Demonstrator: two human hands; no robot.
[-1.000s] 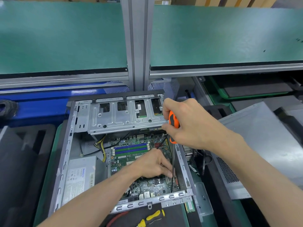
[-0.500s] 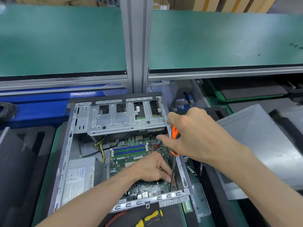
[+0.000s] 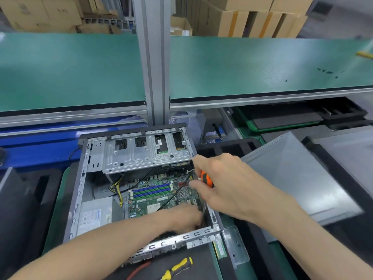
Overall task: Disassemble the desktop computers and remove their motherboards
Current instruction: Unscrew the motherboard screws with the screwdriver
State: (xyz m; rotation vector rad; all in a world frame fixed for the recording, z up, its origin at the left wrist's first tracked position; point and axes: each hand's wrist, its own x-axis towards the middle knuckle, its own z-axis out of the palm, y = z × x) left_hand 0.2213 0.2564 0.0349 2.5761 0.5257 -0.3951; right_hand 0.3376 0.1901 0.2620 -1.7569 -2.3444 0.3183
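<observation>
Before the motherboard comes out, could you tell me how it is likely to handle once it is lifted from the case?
The motherboard looks like a thin flat board, so probably light and slightly flexible. Its face is crowded with small parts and blue slots, so likely fragile; edges seem safer. A black cable crosses it and may snag.
</observation>
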